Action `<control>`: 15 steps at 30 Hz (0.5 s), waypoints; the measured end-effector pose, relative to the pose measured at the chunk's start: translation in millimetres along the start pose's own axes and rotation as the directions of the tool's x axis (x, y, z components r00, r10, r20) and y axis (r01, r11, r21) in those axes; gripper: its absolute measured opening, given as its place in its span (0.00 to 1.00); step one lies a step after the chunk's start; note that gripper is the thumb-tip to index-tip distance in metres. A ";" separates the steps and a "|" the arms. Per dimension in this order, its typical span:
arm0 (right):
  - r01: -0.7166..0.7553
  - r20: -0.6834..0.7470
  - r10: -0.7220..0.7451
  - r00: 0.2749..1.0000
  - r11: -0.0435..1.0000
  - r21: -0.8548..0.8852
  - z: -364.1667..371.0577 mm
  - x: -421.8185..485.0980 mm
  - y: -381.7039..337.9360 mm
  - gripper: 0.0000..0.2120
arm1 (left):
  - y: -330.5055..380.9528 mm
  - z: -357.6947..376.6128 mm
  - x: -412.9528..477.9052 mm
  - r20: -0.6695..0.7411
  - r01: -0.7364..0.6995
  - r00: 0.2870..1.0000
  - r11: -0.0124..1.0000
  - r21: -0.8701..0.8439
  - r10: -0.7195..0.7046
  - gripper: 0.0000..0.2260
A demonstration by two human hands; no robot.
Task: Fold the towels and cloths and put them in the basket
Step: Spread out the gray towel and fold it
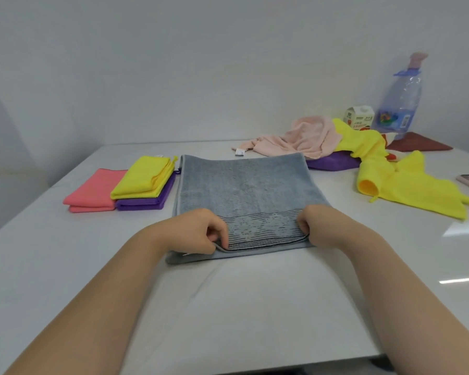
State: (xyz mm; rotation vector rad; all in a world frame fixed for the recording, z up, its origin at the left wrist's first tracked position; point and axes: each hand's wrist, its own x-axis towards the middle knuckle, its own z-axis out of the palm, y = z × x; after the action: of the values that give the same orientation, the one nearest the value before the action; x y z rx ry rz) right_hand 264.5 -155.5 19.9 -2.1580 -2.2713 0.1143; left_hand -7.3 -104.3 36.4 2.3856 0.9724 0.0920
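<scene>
Grey towel (241, 185) lies flat mid-tabletop (255, 307), doubled over. It has a terry pile and a woven striped band along the near edge. Left hand (198, 231) and right hand (320, 226) each pinch a near corner of the upper layer, probably to square the edges or lift for the next fold. Left of the towel: folded pink cloth (92, 193) and folded yellow cloth (144, 177), smooth flat rectangles. Right of it: crumpled peach towel (303, 139). Basket not in view.

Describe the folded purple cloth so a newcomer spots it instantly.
Find the grey towel mid-table. Just left, the folded purple cloth lies beneath the yellow cloth, beside the pink cloth. The other purple cloth, right of the towel, sits under an unfolded heap.
</scene>
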 end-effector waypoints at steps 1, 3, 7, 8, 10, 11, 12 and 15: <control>-0.001 0.011 0.001 1.000 1.000 -0.010 0.5 -0.1 0.3 0.14 | 0.1 0.2 -0.5 0.035 0.003 0.999 1.000 0.003 -0.003 0.16; 0.002 0.021 -0.001 1.000 1.000 -0.015 -1.4 -1.1 0.1 0.14 | 0.5 -0.3 -1.5 0.079 0.005 0.997 1.000 -0.008 -0.004 0.14; 0.026 0.060 -0.027 0.998 1.000 0.013 -5.0 -6.9 1.0 0.14 | 3.8 1.9 -0.7 0.104 0.016 0.994 1.000 -0.021 -0.014 0.06; 0.015 0.045 -0.017 0.999 0.999 0.047 -4.3 -8.3 1.7 0.14 | 4.4 4.1 0.8 0.091 0.020 0.996 1.000 0.018 -0.022 0.07; -0.019 -0.026 0.021 0.999 0.994 0.105 -2.7 -7.8 3.8 0.14 | 4.1 8.4 5.2 0.007 0.020 1.000 0.996 0.087 -0.021 0.07; -0.031 -0.072 0.039 0.997 0.994 0.109 -1.7 -6.2 4.6 0.15 | 3.0 9.9 7.4 -0.058 0.020 0.998 0.994 0.110 -0.014 0.06; -0.036 -0.115 0.047 0.992 0.995 0.096 -0.5 -4.3 4.5 0.15 | 1.8 10.7 8.8 -0.130 0.022 0.991 0.990 0.138 -0.003 0.06; -0.056 -0.157 0.063 0.986 0.997 0.050 2.1 -1.9 6.4 0.17 | -4.0 11.4 11.0 -0.260 0.044 0.966 0.979 0.201 0.010 0.04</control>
State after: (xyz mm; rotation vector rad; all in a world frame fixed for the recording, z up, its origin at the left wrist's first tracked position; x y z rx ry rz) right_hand 270.8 -157.2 17.6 -2.1301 -2.0994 -0.0062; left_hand 1.3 -100.1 23.1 2.5996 1.1728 0.3194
